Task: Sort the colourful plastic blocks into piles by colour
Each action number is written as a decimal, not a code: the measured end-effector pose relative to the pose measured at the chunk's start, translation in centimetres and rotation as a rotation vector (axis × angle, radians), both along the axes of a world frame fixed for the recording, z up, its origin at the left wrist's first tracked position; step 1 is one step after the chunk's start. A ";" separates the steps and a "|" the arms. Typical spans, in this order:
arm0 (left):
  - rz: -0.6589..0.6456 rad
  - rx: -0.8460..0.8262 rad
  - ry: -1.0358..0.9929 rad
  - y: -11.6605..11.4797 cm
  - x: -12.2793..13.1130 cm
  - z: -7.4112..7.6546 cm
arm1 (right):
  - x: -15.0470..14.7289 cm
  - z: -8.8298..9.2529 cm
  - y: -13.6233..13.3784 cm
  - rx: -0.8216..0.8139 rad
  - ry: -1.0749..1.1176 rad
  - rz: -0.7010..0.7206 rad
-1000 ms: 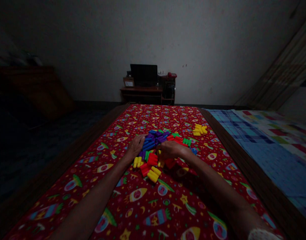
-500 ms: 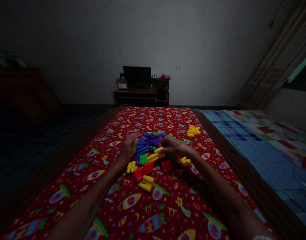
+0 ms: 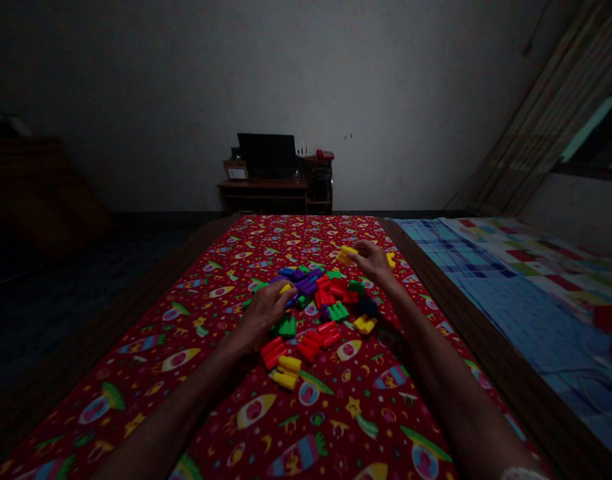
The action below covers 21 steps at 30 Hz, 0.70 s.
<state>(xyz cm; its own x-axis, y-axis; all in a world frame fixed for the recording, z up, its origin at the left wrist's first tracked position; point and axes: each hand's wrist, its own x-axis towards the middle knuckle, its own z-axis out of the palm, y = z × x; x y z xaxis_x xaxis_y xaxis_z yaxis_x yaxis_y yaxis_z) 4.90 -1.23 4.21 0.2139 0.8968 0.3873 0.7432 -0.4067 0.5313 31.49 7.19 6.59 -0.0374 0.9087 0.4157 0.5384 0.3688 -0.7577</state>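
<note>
Yellow block, pinched by the right hand's thumb and fingers, is toward the surface's far right corner; its long axis runs roughly between left and right edges, tip end pointing left. The left hand pinches a second block, mostly hidden, its direction unclear, beside mixed blocks lying mid-surface.

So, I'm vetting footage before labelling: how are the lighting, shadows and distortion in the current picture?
Head view: dim overall, the cabinet at left nearly lost in darkness; head view: soft shadow on the red cloth beside the right forearm; head view: the slanting curtain suggests wide-angle stretch; head view: the yellow block in the right hand reads clearly.
</note>
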 end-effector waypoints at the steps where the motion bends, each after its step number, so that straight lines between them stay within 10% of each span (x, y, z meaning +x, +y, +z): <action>1: 0.011 0.010 -0.028 0.1 -0.1 0.1 | 1.9 -0.4 0.8 -0.001 0.020 -0.137; 7: 0.012 0.137 -0.047 0.7 0.4 -0.2 | 10.4 -4.1 2.1 -0.034 -0.151 -0.651; 14: -0.037 0.079 -0.114 0.4 0.7 -0.5 | 9.6 -5.1 1.5 -0.084 -0.307 -0.513; 18: -0.024 -0.087 -0.249 -0.2 1.2 0.0 | 8.1 -2.9 1.1 -0.033 -0.274 -0.543; 21: -0.027 -0.116 -0.280 -0.4 1.7 0.1 | 4.7 -0.3 -0.1 0.009 -0.180 -0.294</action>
<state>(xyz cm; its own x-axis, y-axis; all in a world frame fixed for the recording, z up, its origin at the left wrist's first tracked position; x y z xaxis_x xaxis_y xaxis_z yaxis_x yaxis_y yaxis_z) 6.56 -1.63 4.34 0.1375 0.9340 0.3297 0.5513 -0.3487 0.7579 36.18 7.12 6.25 0.1524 0.8878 0.4343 0.7474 0.1840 -0.6384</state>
